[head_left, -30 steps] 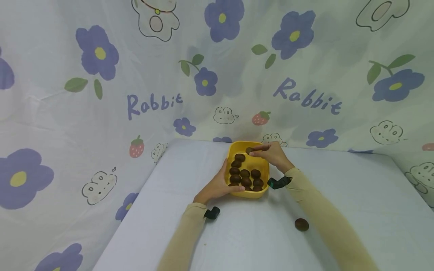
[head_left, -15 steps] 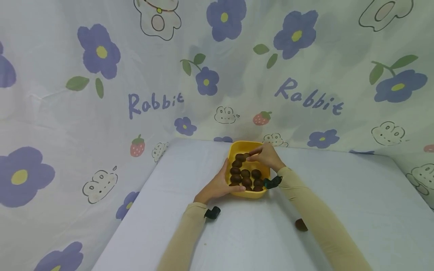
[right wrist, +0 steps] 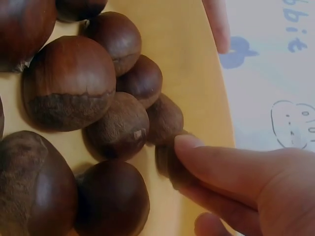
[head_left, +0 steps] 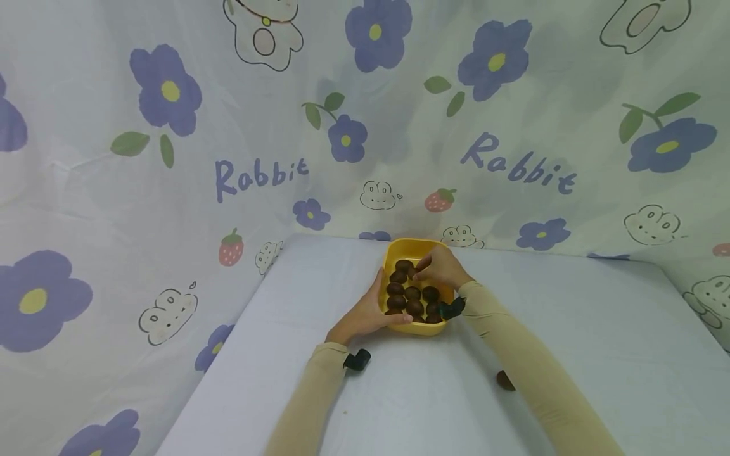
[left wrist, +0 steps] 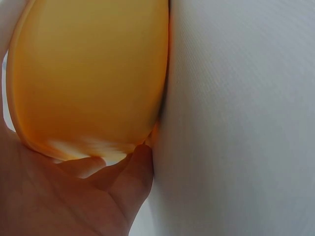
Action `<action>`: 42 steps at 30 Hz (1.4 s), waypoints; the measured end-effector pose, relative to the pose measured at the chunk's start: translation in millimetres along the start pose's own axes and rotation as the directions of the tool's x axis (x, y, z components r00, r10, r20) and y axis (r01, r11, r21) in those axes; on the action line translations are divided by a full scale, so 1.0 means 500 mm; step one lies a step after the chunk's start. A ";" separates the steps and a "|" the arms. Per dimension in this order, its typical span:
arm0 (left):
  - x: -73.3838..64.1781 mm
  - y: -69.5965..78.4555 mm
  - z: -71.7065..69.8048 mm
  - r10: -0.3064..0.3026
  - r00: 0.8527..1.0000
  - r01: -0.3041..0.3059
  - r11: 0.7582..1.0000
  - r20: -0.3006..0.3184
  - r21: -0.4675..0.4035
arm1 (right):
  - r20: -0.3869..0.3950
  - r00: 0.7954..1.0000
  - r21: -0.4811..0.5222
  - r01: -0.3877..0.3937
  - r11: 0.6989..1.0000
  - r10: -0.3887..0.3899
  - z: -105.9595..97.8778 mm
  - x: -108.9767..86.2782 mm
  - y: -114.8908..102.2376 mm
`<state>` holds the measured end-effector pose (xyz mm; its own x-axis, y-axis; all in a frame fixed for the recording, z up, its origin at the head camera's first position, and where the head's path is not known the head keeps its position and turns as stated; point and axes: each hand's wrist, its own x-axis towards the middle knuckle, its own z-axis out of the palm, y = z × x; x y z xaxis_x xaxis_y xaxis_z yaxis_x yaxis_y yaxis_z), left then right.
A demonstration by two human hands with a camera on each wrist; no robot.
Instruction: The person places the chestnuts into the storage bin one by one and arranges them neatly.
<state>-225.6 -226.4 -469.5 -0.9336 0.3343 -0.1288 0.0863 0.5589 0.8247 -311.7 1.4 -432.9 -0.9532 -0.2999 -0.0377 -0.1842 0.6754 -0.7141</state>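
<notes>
A yellow plastic container point(head_left: 419, 246) stands on the white tabletop with several brown chestnuts point(head_left: 396, 301) inside it. My left hand point(head_left: 365, 311) grips its left side and near corner, the thumb lying over the front rim. In the left wrist view, fingers point(left wrist: 133, 177) touch the container's outer wall point(left wrist: 93, 73). Reaching over the right side, my right hand point(head_left: 441, 265) pinches a chestnut point(right wrist: 172, 169) between thumb and fingers, low inside the container. That nut is partly hidden by the thumb, close to another chestnut point(right wrist: 165, 120) of the left-hand row.
One more chestnut point(head_left: 504, 380) lies on the tabletop, partly covered by the right sleeve point(head_left: 530, 354). A white curtain point(head_left: 399, 126) printed with flowers and rabbits hangs behind and to the left of the table.
The right hand has come down into the container with its chestnut and shifted slightly toward the near side. The right forearm moved left, partly covering the loose chestnut. The left hand stays put.
</notes>
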 end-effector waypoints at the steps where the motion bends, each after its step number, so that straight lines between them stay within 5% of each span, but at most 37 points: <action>1: 0.000 0.000 0.000 0.003 1.000 -0.003 1.000 -0.002 -0.004 | 0.000 1.000 -0.003 -0.005 1.000 0.005 0.000 -0.002 -0.003; 16: -0.005 0.005 -0.003 0.002 1.000 -0.002 1.000 0.001 -0.016 | 0.049 0.999 -0.145 0.018 0.989 -0.011 0.006 -0.003 -0.020; 28: -0.007 0.004 -0.002 -0.003 1.000 0.003 1.000 0.002 -0.012 | 0.052 0.997 -0.090 0.060 0.994 -0.055 -0.003 -0.007 -0.022; 42: -0.004 0.005 0.003 -0.029 1.000 0.029 1.000 -0.010 0.000 | -0.065 0.992 -0.068 0.103 0.992 -0.107 -0.127 -0.135 -0.023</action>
<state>-222.9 -224.8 -468.0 -0.9391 0.3104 -0.1475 0.0588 0.5682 0.8208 -260.5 56.6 -378.0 -0.9415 -0.3263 0.0843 -0.2970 0.6854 -0.6649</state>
